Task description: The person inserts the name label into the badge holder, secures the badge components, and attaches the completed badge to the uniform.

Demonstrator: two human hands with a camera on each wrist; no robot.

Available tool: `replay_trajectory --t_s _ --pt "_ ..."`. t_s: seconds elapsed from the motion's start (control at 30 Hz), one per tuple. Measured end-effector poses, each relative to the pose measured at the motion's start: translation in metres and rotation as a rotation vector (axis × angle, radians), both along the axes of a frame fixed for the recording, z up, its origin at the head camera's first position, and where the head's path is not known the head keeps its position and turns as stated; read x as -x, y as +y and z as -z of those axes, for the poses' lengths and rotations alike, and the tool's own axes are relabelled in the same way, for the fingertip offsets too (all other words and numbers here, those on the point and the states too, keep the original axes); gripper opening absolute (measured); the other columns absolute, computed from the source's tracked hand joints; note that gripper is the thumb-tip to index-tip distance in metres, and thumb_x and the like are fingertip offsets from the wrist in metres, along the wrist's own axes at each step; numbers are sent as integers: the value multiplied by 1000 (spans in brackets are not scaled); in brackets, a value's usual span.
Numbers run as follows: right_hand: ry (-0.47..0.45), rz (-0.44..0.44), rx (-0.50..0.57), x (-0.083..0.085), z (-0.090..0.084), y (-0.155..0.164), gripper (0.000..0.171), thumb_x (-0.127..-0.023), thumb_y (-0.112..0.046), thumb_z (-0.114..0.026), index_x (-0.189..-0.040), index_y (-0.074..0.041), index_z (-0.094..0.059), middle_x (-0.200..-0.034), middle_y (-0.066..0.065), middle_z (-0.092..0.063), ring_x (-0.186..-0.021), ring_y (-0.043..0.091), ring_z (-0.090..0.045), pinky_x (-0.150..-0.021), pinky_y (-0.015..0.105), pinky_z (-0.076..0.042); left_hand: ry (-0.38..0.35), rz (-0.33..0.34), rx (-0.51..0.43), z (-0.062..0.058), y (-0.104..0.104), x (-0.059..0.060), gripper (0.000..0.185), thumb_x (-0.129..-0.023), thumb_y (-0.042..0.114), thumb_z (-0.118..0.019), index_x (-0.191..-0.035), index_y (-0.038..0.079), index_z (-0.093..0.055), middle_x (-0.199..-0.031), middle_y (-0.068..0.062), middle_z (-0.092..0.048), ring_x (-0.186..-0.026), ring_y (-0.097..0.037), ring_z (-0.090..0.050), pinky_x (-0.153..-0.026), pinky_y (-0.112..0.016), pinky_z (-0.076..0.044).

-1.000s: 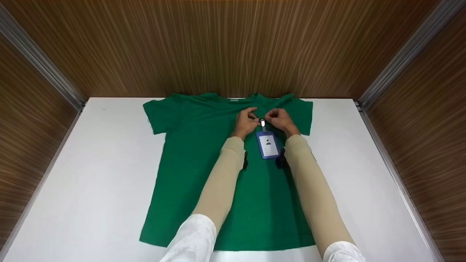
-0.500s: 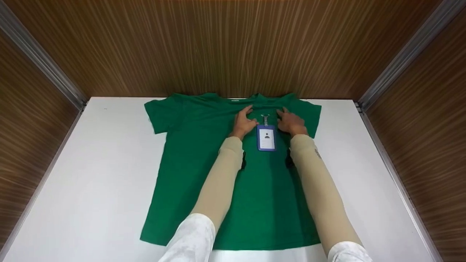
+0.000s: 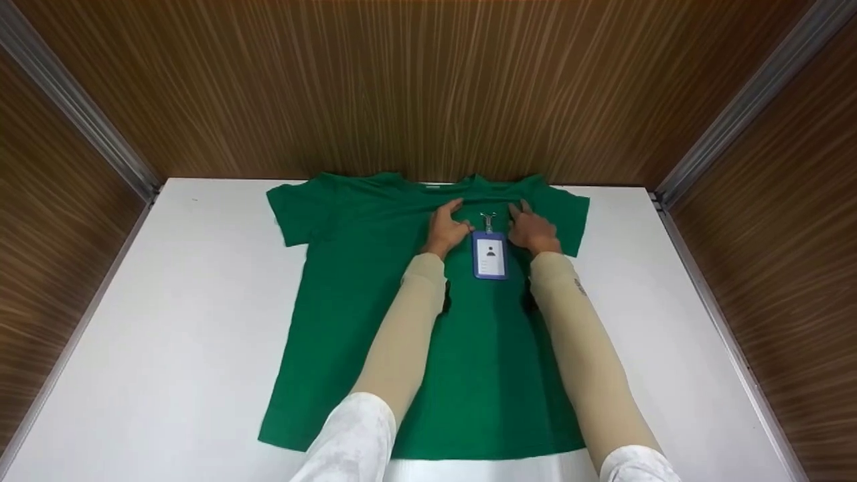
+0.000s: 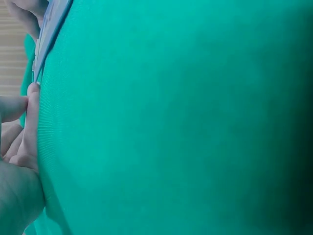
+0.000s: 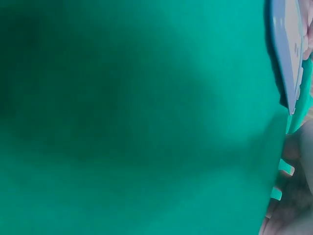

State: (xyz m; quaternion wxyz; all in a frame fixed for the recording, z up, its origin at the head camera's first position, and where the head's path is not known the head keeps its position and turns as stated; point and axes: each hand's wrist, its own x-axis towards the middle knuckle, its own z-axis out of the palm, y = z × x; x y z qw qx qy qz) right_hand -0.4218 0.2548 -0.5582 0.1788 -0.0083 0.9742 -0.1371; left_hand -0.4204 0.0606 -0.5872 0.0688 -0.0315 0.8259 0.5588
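A blue badge holder [image 3: 490,254] with a white card inside lay flat on the chest of a green T-shirt [image 3: 375,301], just below the collar, with its metal clip [image 3: 488,219] at the upper end, pointing toward the neckline. The clip appeared to sit on the fabric; whether it was fastened to the cloth could not be told. The left hand [image 3: 447,227] rested on the shirt just beside the badge holder's left edge, fingers straight and spread flat on the fabric, grasping nothing. The right hand [image 3: 532,227] lay the same way just beside the holder's right edge, fingers extended and pressed on the cloth, also holding nothing. In the left wrist view the fingers [image 4: 30,122] touched the green fabric close to the holder's pale edge [image 4: 46,34]; the right wrist view showed mostly green cloth with the holder [image 5: 288,54] at the upper right. The shirt was spread face up on a white table [image 3: 167,321], its sleeves out to both sides and its collar near the far edge. Wood-grain walls [image 3: 415,87] with metal corner strips [image 3: 743,100] enclosed the table on three sides.
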Motion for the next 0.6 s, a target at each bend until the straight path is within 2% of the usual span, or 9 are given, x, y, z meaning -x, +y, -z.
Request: replay_trajectory --t_s 0.13,0.2,0.4,0.47,0.6 --pt "-16 8 21 0 0 0 60 -112 -27 -32 -167 -13 -14 -174 19 -5 -155 52 -20 -123 72 -19 -1 -4 1 2 1 0 62 -96 5 -69 -154 13 -49 -159 -5 -50 -124 -18 -59 -118 -39 -44" --pt "-23 10 29 0 1 0 60 -112 -27 -32 -167 -13 -13 -174 19 -4 -155 52 -19 -123 72 -19 -3 -7 4 3 1 1 61 -96 5 -68 -153 13 -49 -159 -6 -50 -124 -17 -59 -119 -39 -43" --pt "-14 10 34 3 0 -2 60 -112 -28 -34 -167 -14 -15 -174 19 -5 -155 53 -19 -123 72 -18 -8 -26 -7 2 -1 3 57 -98 5 -65 -153 13 -50 -158 -7 -51 -100 -15 -65 -110 -37 -50" --pt "1 12 38 4 0 -2 60 -112 -28 -34 -167 -14 -16 -174 20 -6 -155 53 -20 -123 72 -18 -4 -31 -12 2 -2 3 56 -99 4 -63 -153 13 -51 -158 -7 -51 -96 -15 -66 -109 -37 -51" --pt "35 10 39 5 2 -2 59 -111 -27 -36 -166 -12 -20 -173 22 -10 -154 52 -23 -122 71 -21 11 -25 8 1 -5 5 54 -100 4 -62 -152 13 -51 -158 -8 -51 -112 -16 -63 -115 -39 -47"
